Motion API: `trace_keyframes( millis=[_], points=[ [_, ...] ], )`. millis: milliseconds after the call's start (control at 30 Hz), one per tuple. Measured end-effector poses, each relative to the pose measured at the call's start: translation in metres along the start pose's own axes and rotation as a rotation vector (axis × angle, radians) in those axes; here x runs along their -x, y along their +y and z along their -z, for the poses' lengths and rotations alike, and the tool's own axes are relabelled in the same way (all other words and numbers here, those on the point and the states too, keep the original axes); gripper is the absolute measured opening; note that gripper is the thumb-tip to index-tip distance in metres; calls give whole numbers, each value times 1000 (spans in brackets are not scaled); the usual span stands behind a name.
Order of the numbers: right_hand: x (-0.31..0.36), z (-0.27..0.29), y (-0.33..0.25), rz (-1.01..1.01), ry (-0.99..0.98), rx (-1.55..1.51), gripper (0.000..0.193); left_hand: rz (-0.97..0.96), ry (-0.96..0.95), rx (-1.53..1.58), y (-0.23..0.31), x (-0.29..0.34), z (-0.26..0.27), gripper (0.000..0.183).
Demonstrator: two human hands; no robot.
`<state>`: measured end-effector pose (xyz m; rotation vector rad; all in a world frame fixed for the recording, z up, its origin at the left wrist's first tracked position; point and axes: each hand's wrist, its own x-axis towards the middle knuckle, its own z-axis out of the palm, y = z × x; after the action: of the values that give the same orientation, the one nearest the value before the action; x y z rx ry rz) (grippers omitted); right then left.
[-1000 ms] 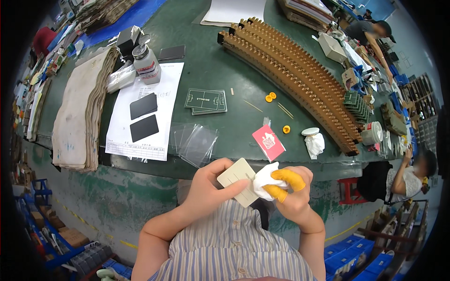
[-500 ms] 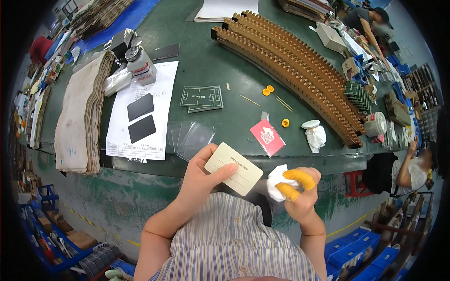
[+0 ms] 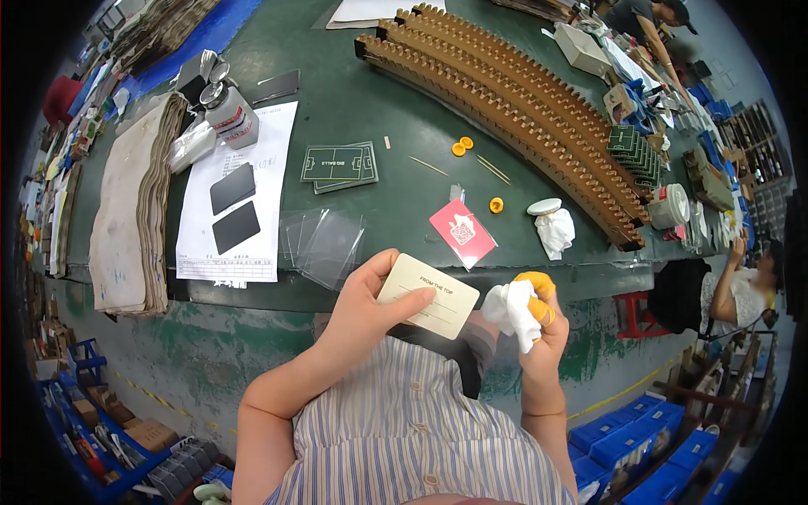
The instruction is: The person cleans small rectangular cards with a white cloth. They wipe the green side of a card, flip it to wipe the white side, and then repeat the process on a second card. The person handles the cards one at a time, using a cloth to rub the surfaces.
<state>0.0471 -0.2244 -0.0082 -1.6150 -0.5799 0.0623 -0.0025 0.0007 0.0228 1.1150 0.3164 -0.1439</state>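
Observation:
My left hand (image 3: 367, 310) grips a cream card with rounded corners (image 3: 446, 319), thumb flat on its printed face. Yellow finger covers are on fingers of my right hand (image 3: 549, 335), which pinches a crumpled white cloth (image 3: 510, 313) just off the card's right edge; whether they touch I cannot tell. Beyond them on the green table (image 3: 379, 219) lies a pink card (image 3: 464, 235). Clear plastic sleeves (image 3: 324, 248) lie to its left. Another white cloth bundle (image 3: 555, 234) with a round white top sits to the right.
Long brown slotted racks (image 3: 505, 109) curve across the right. Green cards (image 3: 339, 164), toothpicks (image 3: 494, 169) and yellow finger covers (image 3: 459, 148) lie mid-table. At left are a metal-topped bottle (image 3: 231, 118), black cards (image 3: 236, 228) on a paper sheet (image 3: 223, 266), and stacked worn sheets (image 3: 130, 210). Other people work at right.
My right hand has turned, so its covered fingers point up and the cloth hangs lower. The card in my left hand is tilted a little less. The whole view has shifted slightly.

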Motion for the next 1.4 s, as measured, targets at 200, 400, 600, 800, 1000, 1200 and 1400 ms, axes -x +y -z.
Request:
trace_keyframes(
  millis=[200, 400, 600, 800, 1000, 1200, 1400],
  points=[
    [6, 3, 15, -287, 104, -526, 21, 57, -30, -7, 11, -2, -7, 20],
    [4, 7, 10, 318, 91, 293, 27, 84, -115, -83, 11, -10, -7, 20],
    [-3, 10, -4, 463, 22, 642, 37, 64, -179, -112, 12, -14, -11, 20],
    [1, 13, -8, 442, 16, 647, 36, 38, -183, -97, 11, -14, -11, 21],
    [11, 16, 4, 311, 135, 398, 18, 95, -139, -32, 14, -19, -15, 25],
    [9, 12, 1, 226, 182, 272, 12, 119, -135, -8, 8, -23, -16, 29],
    [5, 10, 10, -335, 349, -513, 30, 148, -92, 25, 5, -22, -16, 26]
  ],
)
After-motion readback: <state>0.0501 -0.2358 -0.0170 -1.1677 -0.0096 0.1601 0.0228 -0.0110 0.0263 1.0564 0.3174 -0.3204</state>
